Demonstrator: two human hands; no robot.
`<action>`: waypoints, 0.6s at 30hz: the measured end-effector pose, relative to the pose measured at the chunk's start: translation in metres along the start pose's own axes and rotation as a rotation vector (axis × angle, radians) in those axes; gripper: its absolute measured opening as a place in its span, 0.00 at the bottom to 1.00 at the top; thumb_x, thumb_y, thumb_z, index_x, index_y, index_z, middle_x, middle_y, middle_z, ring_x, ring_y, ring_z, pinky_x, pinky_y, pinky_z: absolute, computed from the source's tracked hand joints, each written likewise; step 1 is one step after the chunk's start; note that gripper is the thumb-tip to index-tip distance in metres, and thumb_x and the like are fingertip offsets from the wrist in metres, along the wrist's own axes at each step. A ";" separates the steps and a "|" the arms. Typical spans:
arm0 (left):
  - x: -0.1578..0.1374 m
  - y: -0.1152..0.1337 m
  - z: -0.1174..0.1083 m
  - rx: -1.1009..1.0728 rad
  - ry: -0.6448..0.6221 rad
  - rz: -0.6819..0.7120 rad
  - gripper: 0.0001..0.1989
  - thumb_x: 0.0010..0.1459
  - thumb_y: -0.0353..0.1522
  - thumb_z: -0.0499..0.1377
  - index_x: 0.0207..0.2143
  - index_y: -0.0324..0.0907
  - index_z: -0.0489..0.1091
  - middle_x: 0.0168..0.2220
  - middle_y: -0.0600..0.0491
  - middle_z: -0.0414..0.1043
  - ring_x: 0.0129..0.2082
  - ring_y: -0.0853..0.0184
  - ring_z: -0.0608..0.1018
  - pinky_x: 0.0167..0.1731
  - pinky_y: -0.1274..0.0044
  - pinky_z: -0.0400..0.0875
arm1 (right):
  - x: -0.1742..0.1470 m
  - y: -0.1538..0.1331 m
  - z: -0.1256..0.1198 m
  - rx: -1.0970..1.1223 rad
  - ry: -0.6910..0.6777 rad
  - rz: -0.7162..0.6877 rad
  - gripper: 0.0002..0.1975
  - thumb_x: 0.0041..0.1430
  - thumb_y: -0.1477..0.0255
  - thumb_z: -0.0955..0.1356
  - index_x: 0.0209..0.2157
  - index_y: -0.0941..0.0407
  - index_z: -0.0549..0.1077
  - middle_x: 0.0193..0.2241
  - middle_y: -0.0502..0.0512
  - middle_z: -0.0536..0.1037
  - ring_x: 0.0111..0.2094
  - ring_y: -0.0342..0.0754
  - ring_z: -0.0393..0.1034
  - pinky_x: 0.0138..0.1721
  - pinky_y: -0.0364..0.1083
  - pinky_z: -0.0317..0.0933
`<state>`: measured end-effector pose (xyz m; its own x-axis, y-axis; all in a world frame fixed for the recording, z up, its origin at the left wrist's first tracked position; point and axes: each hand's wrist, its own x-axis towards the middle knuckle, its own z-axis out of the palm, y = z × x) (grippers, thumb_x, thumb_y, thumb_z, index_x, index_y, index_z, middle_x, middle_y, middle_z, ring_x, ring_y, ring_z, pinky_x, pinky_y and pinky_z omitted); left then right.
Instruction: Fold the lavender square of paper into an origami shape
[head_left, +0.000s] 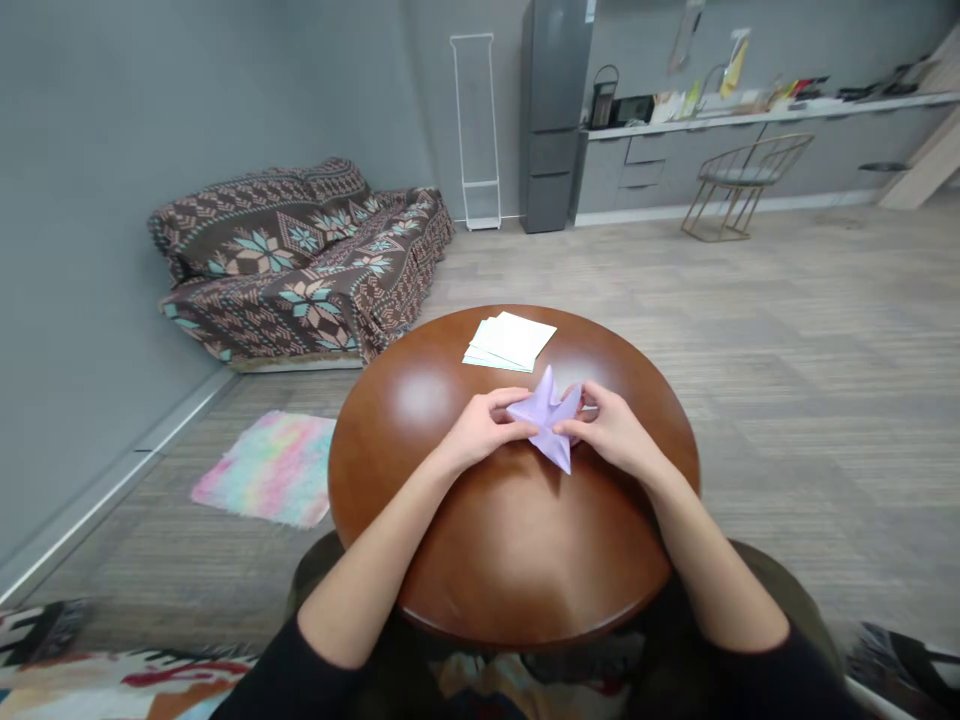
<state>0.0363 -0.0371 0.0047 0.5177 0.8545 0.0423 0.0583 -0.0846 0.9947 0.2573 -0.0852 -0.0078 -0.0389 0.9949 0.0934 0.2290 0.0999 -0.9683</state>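
A folded piece of purple origami paper (pixel 541 410) with several pointed flaps is held just above the round wooden table. My left hand (pixel 486 424) pinches its left side, thumb in front and fingers behind. On the other side, my right hand (pixel 604 428) grips a right-hand flap between thumb and fingers. One point of the paper sticks up and another points down toward the tabletop. Part of the right fingers is hidden behind the paper.
The round brown table (pixel 495 560) lies before me. Beyond my hands is a stack of pale paper sheets (pixel 511 340). A patterned sofa (pixel 300 260) and a fluffy pastel rug (pixel 274 468) are to the left. A metal-framed chair (pixel 742 178) stands near the kitchen counter (pixel 675 170).
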 end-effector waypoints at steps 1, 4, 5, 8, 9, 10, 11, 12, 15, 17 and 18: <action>0.000 -0.001 0.000 0.023 -0.008 0.013 0.31 0.41 0.36 0.76 0.50 0.40 0.78 0.56 0.42 0.74 0.47 0.55 0.81 0.48 0.66 0.76 | 0.000 0.001 0.000 0.010 -0.003 0.003 0.18 0.48 0.63 0.78 0.32 0.53 0.67 0.28 0.49 0.77 0.26 0.50 0.74 0.27 0.48 0.68; 0.001 -0.005 0.001 0.048 0.002 0.039 0.28 0.42 0.34 0.75 0.48 0.39 0.78 0.52 0.41 0.75 0.45 0.56 0.81 0.48 0.66 0.76 | -0.001 0.001 0.000 0.024 -0.034 -0.002 0.17 0.50 0.64 0.77 0.34 0.53 0.70 0.26 0.47 0.75 0.26 0.50 0.74 0.29 0.50 0.69; 0.001 -0.006 0.002 0.045 0.013 0.048 0.25 0.44 0.34 0.74 0.47 0.38 0.78 0.51 0.42 0.76 0.44 0.57 0.81 0.47 0.66 0.76 | -0.001 0.000 0.001 0.011 -0.047 -0.012 0.16 0.51 0.64 0.77 0.36 0.54 0.71 0.26 0.47 0.74 0.26 0.51 0.74 0.31 0.50 0.69; 0.001 -0.008 0.001 0.043 0.040 0.087 0.19 0.48 0.35 0.72 0.42 0.38 0.78 0.48 0.44 0.76 0.41 0.60 0.81 0.47 0.67 0.76 | -0.001 -0.001 0.004 -0.070 -0.071 -0.079 0.13 0.54 0.65 0.75 0.39 0.54 0.74 0.28 0.49 0.76 0.29 0.50 0.74 0.34 0.50 0.69; 0.001 -0.008 0.001 0.059 0.048 0.102 0.17 0.49 0.35 0.72 0.41 0.38 0.78 0.46 0.44 0.76 0.40 0.60 0.81 0.47 0.67 0.76 | -0.001 -0.002 0.006 -0.108 -0.067 -0.115 0.12 0.56 0.65 0.75 0.39 0.54 0.75 0.29 0.50 0.76 0.30 0.50 0.74 0.35 0.50 0.68; 0.001 -0.007 0.001 0.085 0.058 0.118 0.15 0.50 0.35 0.71 0.39 0.38 0.78 0.45 0.45 0.77 0.40 0.61 0.81 0.47 0.68 0.76 | -0.001 -0.002 0.008 -0.153 -0.054 -0.156 0.10 0.57 0.65 0.74 0.39 0.54 0.76 0.30 0.51 0.76 0.31 0.50 0.73 0.35 0.50 0.68; 0.000 -0.007 0.001 0.117 0.070 0.137 0.13 0.51 0.35 0.71 0.38 0.38 0.78 0.43 0.46 0.77 0.40 0.61 0.81 0.46 0.69 0.76 | -0.001 -0.003 0.010 -0.200 -0.033 -0.199 0.09 0.58 0.66 0.74 0.39 0.54 0.77 0.31 0.52 0.76 0.31 0.50 0.72 0.35 0.50 0.68; 0.000 -0.007 0.001 0.150 0.083 0.156 0.12 0.51 0.35 0.70 0.37 0.39 0.78 0.41 0.47 0.77 0.40 0.61 0.80 0.45 0.70 0.75 | -0.002 -0.003 0.011 -0.241 -0.009 -0.241 0.09 0.58 0.66 0.73 0.40 0.53 0.78 0.33 0.52 0.75 0.32 0.49 0.72 0.35 0.49 0.67; -0.001 -0.005 0.002 0.229 0.101 0.204 0.09 0.54 0.36 0.68 0.36 0.40 0.79 0.39 0.48 0.78 0.39 0.62 0.80 0.42 0.72 0.75 | -0.004 -0.006 0.016 -0.304 0.043 -0.341 0.07 0.61 0.67 0.72 0.40 0.51 0.80 0.39 0.55 0.74 0.35 0.50 0.72 0.34 0.49 0.67; -0.001 -0.004 0.002 0.247 0.111 0.220 0.08 0.56 0.36 0.67 0.35 0.41 0.80 0.38 0.48 0.78 0.38 0.62 0.80 0.41 0.73 0.74 | -0.004 -0.008 0.018 -0.296 0.055 -0.367 0.06 0.61 0.66 0.71 0.39 0.50 0.80 0.42 0.56 0.75 0.38 0.51 0.73 0.34 0.48 0.67; -0.001 -0.004 0.002 0.251 0.117 0.226 0.09 0.56 0.37 0.66 0.35 0.41 0.80 0.38 0.48 0.79 0.38 0.62 0.80 0.41 0.73 0.74 | -0.005 -0.008 0.018 -0.291 0.062 -0.366 0.06 0.61 0.66 0.71 0.38 0.50 0.80 0.41 0.56 0.76 0.38 0.51 0.73 0.33 0.48 0.66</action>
<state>0.0372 -0.0384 0.0002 0.4407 0.8516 0.2837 0.1689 -0.3891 0.9056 0.2381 -0.0909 -0.0043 -0.1115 0.8915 0.4391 0.4743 0.4360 -0.7648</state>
